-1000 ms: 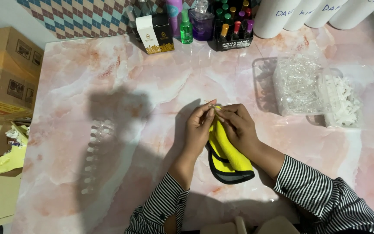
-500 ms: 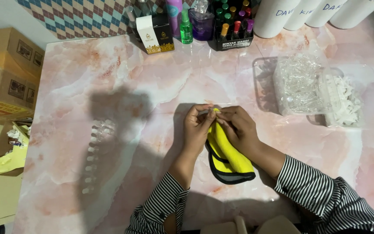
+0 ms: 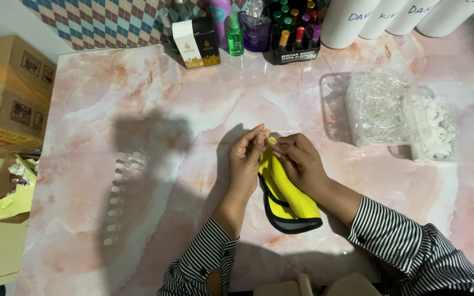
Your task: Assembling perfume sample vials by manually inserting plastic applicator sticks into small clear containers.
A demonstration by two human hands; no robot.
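Your left hand (image 3: pixel 246 159) and right hand (image 3: pixel 298 159) meet fingertip to fingertip over the yellow cloth (image 3: pixel 286 192) mid-tabletop, pinching something too small to identify.

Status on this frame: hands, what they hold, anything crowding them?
Left hand and right hand meet fingertip to fingertip, pinching a tiny item, too small to identify. Yellow cloth lies under them on the marble table. Nothing crowding; clear tubs off right.

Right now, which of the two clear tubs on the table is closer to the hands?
The tub of clear bits, left of the tub of white bits, is closer to the hands.
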